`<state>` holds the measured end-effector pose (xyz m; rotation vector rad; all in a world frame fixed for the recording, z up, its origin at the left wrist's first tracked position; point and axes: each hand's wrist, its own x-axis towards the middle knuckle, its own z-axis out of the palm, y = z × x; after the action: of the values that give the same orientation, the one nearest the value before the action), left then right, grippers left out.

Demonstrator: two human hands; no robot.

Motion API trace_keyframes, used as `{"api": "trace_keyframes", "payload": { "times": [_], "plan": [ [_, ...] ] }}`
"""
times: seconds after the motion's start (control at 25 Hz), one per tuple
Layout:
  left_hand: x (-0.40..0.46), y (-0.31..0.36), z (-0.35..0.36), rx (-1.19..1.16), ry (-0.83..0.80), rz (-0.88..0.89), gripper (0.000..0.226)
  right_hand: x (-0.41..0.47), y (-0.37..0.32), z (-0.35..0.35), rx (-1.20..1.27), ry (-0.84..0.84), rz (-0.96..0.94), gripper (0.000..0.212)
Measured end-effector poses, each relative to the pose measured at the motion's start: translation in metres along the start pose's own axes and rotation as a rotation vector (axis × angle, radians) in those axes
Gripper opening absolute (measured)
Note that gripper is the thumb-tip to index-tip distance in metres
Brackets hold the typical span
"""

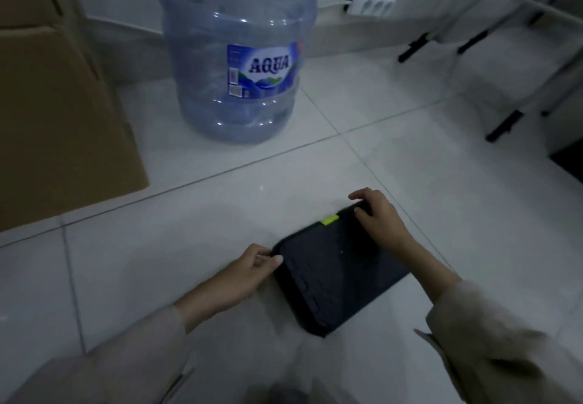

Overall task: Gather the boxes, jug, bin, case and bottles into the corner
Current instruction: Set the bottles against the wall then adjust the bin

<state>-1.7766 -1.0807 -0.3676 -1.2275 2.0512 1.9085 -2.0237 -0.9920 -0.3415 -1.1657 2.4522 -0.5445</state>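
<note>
A flat black case [334, 272] with a small green latch lies on the white tiled floor in front of me. My left hand [249, 272] grips its left corner, thumb on top. My right hand [380, 219] holds its far right corner with fingers curled over the edge. Beyond the case stands a large clear blue water jug [236, 56] with an AQUA label, close to the wall. A big brown cardboard box [53, 113] stands to the left of the jug.
A white power strip [370, 3] lies along the wall base at the back right. Black-footed furniture legs [501, 126] stand on the right. Open tiled floor [189, 214] lies between the case, jug and box.
</note>
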Motion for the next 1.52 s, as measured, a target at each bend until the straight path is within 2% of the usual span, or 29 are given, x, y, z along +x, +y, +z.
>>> {"api": "trace_keyframes", "payload": {
  "times": [0.12,0.2,0.28,0.4,0.68,0.88,1.08,1.16,1.24,1.32,1.44,1.52],
  "plan": [
    [0.007,0.001,0.022,-0.094,0.012,-0.098,0.054,-0.009,0.033,-0.002,-0.173,0.088,0.068,0.037],
    [0.011,0.000,0.032,-0.180,0.058,-0.175,0.060,-0.014,0.047,-0.003,-0.088,0.082,0.231,0.050],
    [0.015,-0.001,0.037,-0.280,0.067,-0.238,0.062,-0.014,0.056,-0.005,0.063,-0.008,0.399,0.056],
    [0.023,-0.003,0.042,-0.415,0.101,-0.237,0.058,-0.010,0.060,-0.010,0.065,-0.089,0.463,0.057],
    [0.018,-0.006,0.036,-0.614,0.379,-0.135,0.058,-0.001,0.037,0.008,0.130,-0.033,0.398,0.054],
    [0.012,-0.019,-0.009,-0.655,0.630,-0.179,0.058,0.012,-0.016,0.031,0.177,-0.130,0.219,0.052],
    [-0.003,-0.050,-0.092,-0.677,0.675,-0.194,0.064,0.019,-0.085,0.066,0.254,-0.267,0.088,0.049],
    [-0.018,-0.067,-0.117,-0.693,0.772,-0.199,0.063,0.018,-0.114,0.083,0.283,-0.343,0.039,0.050],
    [-0.039,-0.083,-0.137,-0.633,0.941,-0.199,0.062,0.013,-0.145,0.101,0.305,-0.424,-0.020,0.055],
    [-0.063,-0.101,-0.153,-0.418,1.051,-0.147,0.067,0.005,-0.174,0.120,0.351,-0.501,-0.098,0.066],
    [-0.102,-0.134,-0.163,0.013,1.064,-0.126,0.081,-0.014,-0.212,0.148,0.424,-0.584,-0.266,0.092],
    [-0.128,-0.152,-0.162,0.398,1.009,-0.094,0.086,-0.025,-0.231,0.169,0.319,-0.629,-0.427,0.106]
  ]
}}
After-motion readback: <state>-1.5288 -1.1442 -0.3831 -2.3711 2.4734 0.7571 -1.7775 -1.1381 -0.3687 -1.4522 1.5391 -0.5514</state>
